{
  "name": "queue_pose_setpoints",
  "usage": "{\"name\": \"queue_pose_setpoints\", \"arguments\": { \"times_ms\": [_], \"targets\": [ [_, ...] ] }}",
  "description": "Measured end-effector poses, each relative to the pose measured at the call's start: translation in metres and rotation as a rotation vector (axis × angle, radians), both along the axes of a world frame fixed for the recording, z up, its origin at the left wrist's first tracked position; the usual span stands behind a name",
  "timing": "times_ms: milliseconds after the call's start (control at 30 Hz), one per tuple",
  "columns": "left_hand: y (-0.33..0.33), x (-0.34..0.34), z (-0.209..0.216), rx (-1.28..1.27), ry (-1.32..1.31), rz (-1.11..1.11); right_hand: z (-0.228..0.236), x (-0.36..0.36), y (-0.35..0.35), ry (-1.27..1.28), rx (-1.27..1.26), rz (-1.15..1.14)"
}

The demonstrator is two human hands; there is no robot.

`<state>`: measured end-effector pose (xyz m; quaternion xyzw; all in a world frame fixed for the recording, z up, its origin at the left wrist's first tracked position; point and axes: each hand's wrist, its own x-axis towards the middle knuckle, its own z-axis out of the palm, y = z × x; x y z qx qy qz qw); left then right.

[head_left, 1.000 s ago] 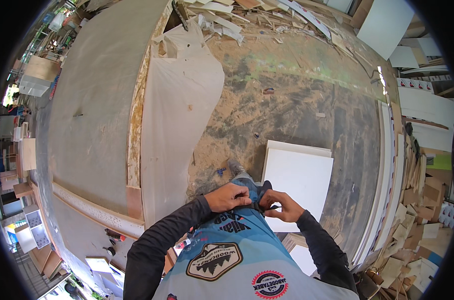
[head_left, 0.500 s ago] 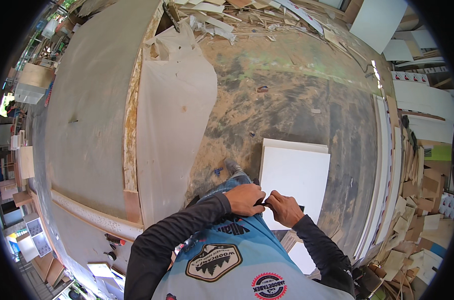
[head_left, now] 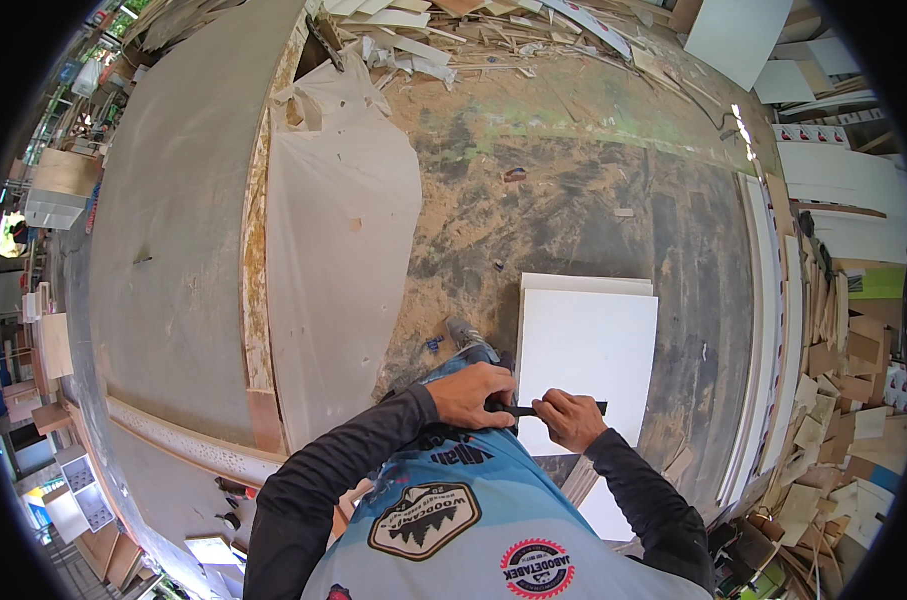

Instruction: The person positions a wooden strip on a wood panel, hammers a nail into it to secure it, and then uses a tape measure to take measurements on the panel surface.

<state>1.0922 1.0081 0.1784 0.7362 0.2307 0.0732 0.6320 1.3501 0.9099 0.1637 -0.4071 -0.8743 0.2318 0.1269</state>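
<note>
Close to my waist, both hands are closed on a narrow black strap (head_left: 522, 410). My left hand (head_left: 473, 394) grips one end, its fingers curled. A short way to the right, my right hand (head_left: 569, 417) pinches the strap, and a dark end of it sticks out beyond the knuckles. Whether the strap is fixed to my clothing is hidden. Under and past my right hand lies a stack of white panels (head_left: 593, 340) on the floor. My light blue printed shirt (head_left: 473, 485) fills the space between my dark sleeves.
On the left is a wide grey work surface (head_left: 173, 240) with a worn wooden edge; a pale sheet (head_left: 343, 240) hangs beside it. Long white boards (head_left: 761, 350) stand at the right. Wood offcuts (head_left: 483, 45) pile up at the far side. Sawdust covers the floor (head_left: 533, 220).
My hands have moved slightly apart, and more of the black strap shows between them and past my right hand. The view has shifted slightly.
</note>
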Motion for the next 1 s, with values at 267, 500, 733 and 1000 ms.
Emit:
{"name": "queue_pose_setpoints", "arguments": {
  "times_ms": [267, 500, 733, 1000],
  "targets": [
    [0.002, -0.003, 0.002, 0.022, -0.038, -0.03, 0.001, 0.011, -0.017, 0.022, -0.012, -0.074],
    [-0.001, -0.011, 0.004, 0.016, -0.064, 0.141, 0.014, 0.009, -0.001, 0.182, -0.297, -0.161],
    [-0.072, -0.131, 0.025, -0.125, 0.156, 0.676, 0.031, -0.016, 0.014, 0.433, -0.641, -0.214],
    [-0.172, -0.131, 0.029, 0.101, 0.26, 0.882, 0.031, -0.03, 0.054, 0.261, -0.719, -0.043]
  ]
}}
